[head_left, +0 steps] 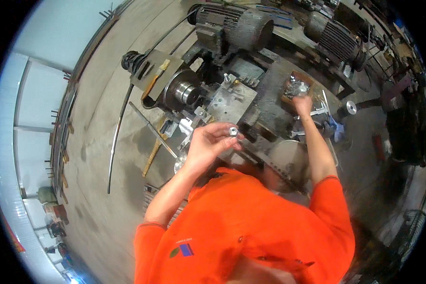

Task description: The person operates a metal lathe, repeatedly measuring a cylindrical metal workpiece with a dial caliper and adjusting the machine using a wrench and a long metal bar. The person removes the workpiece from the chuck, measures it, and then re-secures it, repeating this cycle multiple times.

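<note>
My left hand [212,142] is closed, pinching a small round metal part with a hole in its end [233,132] between thumb and fingers. It is held in front of the lathe's flat metal slide [232,102]. My right arm stretches away to the right, and my right hand [303,105] reaches into the near side of a small brown box [288,98] filled with shiny metal pieces [297,86]. The fingertips are hidden among the pieces, so their grip does not show. Left of the slide is the lathe's round spindle end [187,92].
A caliper [319,111] and a blue cloth [337,128] lie near the box. Farther right is a metal disc [350,107]. Two finned motors [234,26] [333,38] stand behind. Long rods [119,137] jut over the floor at left; a wooden-handled brush [156,78] rests on the machine.
</note>
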Tool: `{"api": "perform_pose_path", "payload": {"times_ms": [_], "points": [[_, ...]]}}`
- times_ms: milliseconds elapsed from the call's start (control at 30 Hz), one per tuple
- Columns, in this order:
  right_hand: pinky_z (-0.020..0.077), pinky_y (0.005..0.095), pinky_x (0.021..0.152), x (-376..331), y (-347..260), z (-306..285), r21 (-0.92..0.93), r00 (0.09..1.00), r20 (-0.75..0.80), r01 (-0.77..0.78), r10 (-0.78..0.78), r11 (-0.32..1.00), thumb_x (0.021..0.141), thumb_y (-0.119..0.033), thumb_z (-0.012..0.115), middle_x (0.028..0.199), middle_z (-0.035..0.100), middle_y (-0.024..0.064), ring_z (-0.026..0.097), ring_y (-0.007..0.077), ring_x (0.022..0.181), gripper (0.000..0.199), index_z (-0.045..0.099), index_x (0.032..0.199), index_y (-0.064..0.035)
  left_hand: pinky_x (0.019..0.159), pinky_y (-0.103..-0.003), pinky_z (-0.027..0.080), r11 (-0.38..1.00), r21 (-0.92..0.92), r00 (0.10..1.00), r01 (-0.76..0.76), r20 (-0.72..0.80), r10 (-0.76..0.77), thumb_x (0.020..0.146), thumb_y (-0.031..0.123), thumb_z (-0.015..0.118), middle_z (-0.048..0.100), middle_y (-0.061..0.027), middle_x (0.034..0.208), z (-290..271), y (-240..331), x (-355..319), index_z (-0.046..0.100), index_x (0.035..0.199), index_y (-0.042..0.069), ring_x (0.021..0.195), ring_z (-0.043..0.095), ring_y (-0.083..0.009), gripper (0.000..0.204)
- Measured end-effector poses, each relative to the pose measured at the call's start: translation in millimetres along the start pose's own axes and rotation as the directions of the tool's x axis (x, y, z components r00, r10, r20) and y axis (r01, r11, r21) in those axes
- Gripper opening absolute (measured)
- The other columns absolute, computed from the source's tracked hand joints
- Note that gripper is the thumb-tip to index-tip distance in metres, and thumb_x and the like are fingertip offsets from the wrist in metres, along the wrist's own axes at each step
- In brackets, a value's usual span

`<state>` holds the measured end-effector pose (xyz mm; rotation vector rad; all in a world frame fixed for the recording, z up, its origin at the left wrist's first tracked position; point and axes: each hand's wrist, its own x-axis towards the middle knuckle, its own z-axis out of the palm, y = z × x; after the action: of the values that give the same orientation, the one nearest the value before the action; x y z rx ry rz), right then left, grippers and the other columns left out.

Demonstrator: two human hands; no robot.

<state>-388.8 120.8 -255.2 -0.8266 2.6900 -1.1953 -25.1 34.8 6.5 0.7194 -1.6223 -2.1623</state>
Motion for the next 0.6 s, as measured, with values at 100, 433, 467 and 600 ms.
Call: {"api": "perform_pose_path", "payload": {"times_ms": [100, 433, 467, 600], "points": [[0.0457, 0.0431, 0.07, -1.0, -13.1, -0.5, -0.162, 0.988, -0.01, -0.151, 0.152, 0.975, 0.057, -0.024, 0.059, 0.074, 0.058, 0.0276, 0.057, 0.0419, 0.073, 0.031, 0.06, 0.063, 0.0058, 0.07, -0.029, 0.05, 0.999, -0.039, 1.0, 0.007, -0.013, -0.008, 0.078, 0.003, 0.062, 0.062, -0.017, 0.088, -7.7, 2.9, -6.5, 0.049, 0.105, -0.006, 0.073, 0.062, -0.02, 0.031], [0.047, 0.0414, 0.072, -6.7, -25.9, -21.9, -0.438, 0.989, 0.135, 0.009, 0.056, 0.899, 0.057, -0.025, 0.063, 0.081, 0.061, 0.023, 0.057, 0.04, 0.079, 0.031, 0.064, 0.074, 0.0005, 0.07, -0.028, 0.049, 0.999, -0.023, 0.997, -0.027, -0.076, 0.025, 0.077, -0.001, 0.061, 0.062, -0.0165, 0.086, -40.1, 11.6, -24.3, 0.042, 0.104, -0.004, 0.074, 0.062, -0.0191, 0.033], [0.0475, 0.0397, 0.071, -10.9, -41.5, -27.9, -0.366, 0.985, 0.171, 0.06, 0.003, 0.929, 0.058, -0.024, 0.063, 0.08, 0.061, 0.0214, 0.059, 0.0374, 0.077, 0.029, 0.064, 0.074, 0.0006, 0.07, -0.028, 0.049, 0.999, -0.032, 0.997, -0.035, -0.073, 0.033, 0.077, -0.001, 0.061, 0.062, -0.0166, 0.086, -44.0, 12.1, -25.1, 0.043, 0.103, -0.003, 0.074, 0.062, -0.0191, 0.032], [0.0478, 0.0292, 0.063, -55.6, -165.2, -57.3, 0.223, 0.861, 0.457, 0.129, -0.221, 0.966, 0.062, -0.014, 0.058, 0.073, 0.064, 0.0118, 0.061, 0.0196, 0.068, 0.02, 0.064, 0.074, 0.0004, 0.069, -0.026, 0.048, 0.983, 0.175, 0.996, -0.047, -0.072, 0.061, 0.076, 0.0, 0.063, 0.061, -0.0098, 0.081, -65.6, 3.7, -26.1, 0.047, 0.098, -0.002, 0.074, 0.061, -0.0155, 0.027]]}}
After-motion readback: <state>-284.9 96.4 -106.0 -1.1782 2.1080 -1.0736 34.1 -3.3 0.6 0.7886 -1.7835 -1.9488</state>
